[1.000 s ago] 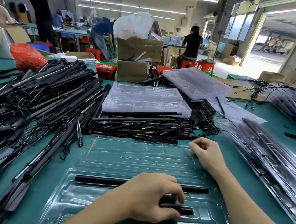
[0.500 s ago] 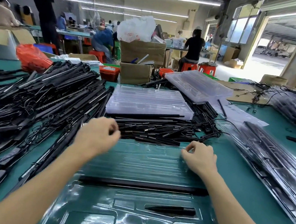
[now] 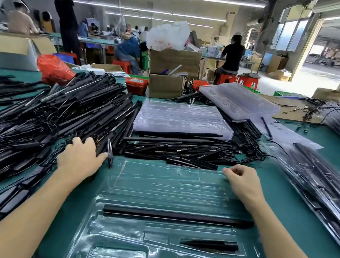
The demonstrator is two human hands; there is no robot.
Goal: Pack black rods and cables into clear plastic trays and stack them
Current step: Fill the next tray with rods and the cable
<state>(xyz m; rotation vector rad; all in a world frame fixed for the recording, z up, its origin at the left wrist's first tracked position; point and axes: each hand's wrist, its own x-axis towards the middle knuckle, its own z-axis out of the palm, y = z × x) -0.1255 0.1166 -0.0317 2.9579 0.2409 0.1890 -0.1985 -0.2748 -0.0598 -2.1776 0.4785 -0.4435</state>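
Note:
A clear plastic tray (image 3: 157,183) lies on the green table straight in front of me. One long black rod (image 3: 175,215) sits across its middle slot, and a short black piece (image 3: 210,243) lies in a lower pocket. My left hand (image 3: 81,158) is at the edge of the big pile of black rods and cables (image 3: 43,116) on the left, its fingers and thumb curled round the end of one rod. My right hand (image 3: 242,181) pinches the tray's far right rim with curled fingers.
A smaller heap of rods and cables (image 3: 179,149) lies just beyond the tray, with stacked empty trays (image 3: 181,117) behind it. Filled trays (image 3: 318,180) lie at the right. Metal tweezers (image 3: 109,153) rest by my left thumb. Cardboard boxes and other workers are further back.
My left hand has left the short piece in the tray and moved up and left to the rod pile, where it now grips a rod. My right hand has stayed at the tray rim.

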